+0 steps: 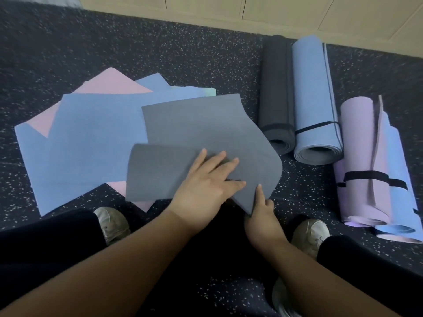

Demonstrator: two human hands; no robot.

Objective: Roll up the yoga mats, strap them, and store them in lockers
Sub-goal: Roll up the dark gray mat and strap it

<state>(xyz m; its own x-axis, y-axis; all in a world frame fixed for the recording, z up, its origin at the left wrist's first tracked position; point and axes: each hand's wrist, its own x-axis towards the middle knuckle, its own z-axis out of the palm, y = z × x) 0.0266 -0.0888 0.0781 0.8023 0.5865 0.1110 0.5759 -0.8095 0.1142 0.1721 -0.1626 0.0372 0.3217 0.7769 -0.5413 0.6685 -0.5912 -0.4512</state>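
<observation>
1. While my left hand (207, 179) presses flat on the folded near end of the grey yoga mat (194, 133), my right hand (259, 210) pinches its corner.
2. It lies on the unrolled blue mats (91, 133), near the strapped rolls (315, 99).
3. I judge rolling is starting; next needs a tight, even turn.

— What's underfoot here?
— Dark rubber floor (137, 49), speckled all over with pale flecks.
— And along the floor's far edge?
— A run of cream panels (286, 10), split by thin dark seams, evenly lit.
</observation>
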